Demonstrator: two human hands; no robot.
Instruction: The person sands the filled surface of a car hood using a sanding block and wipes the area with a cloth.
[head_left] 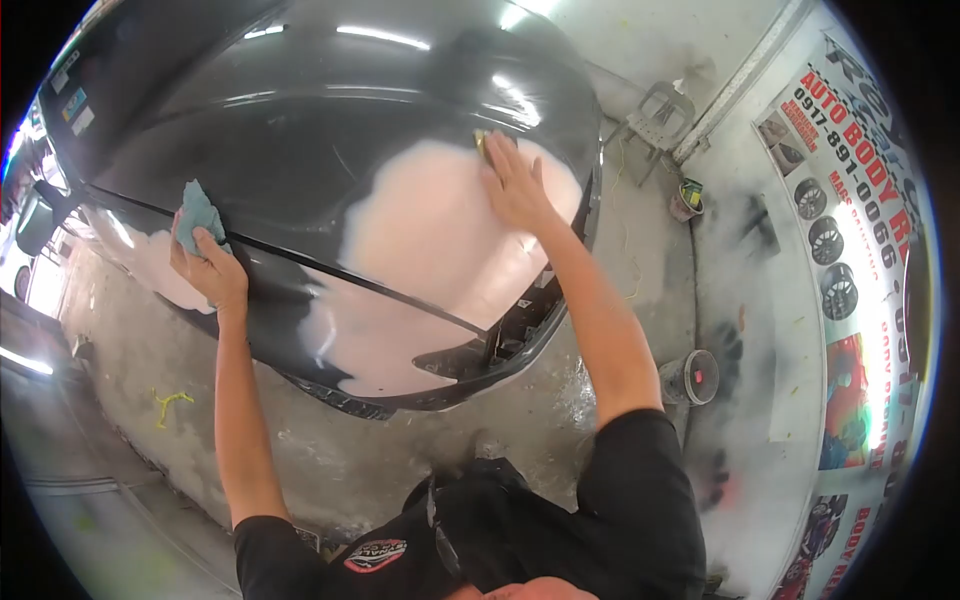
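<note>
My left hand (212,272) is closed around a crumpled blue-green cloth (201,214), held up near the windshield-side edge of the fender. My right hand (517,185) lies with its fingers stretched over the hood (285,130) of a dark car, pressing a small yellowish pad (481,147) that is mostly hidden under the fingers. Beneath and around that hand spreads a pale pink filler patch (420,215) on the hood. More of the pale filler (375,345) covers the fender below the hood seam.
A grey chair (660,118) stands beyond the car's front, with a small bucket (687,200) by the wall. Another bucket (688,378) is at my right. A printed auto body banner (850,200) hangs on the right wall. Yellow cord (172,406) lies on the concrete floor.
</note>
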